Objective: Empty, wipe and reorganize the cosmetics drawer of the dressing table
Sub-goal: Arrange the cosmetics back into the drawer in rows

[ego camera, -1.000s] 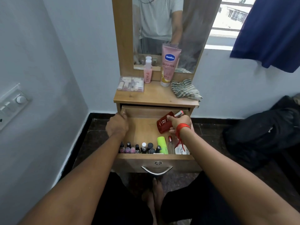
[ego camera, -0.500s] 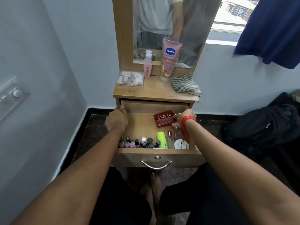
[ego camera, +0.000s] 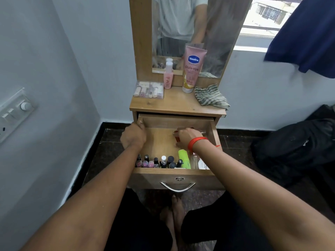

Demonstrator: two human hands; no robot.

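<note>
Gripping the left wall of the open drawer (ego camera: 154, 180), the left hand (ego camera: 134, 136) clenches the wood. The right hand (ego camera: 187, 138) lies over a red box (ego camera: 176, 137) at the drawer's back right; I cannot tell whether it grasps the box. Nail polish bottles (ego camera: 154, 162) and a green tube (ego camera: 184, 158) line the front. A striped cloth (ego camera: 210, 97) lies on the tabletop.

left hand (ego camera: 133, 135) grips drawer (ego camera: 174, 175) side | right hand (ego camera: 186, 138) over red box (ego camera: 177, 138) | nail polishes (ego camera: 150, 163) at front

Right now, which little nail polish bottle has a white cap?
The small bottle mid-row at the front of the wooden drawer; its neighbours' caps are dark.
</note>
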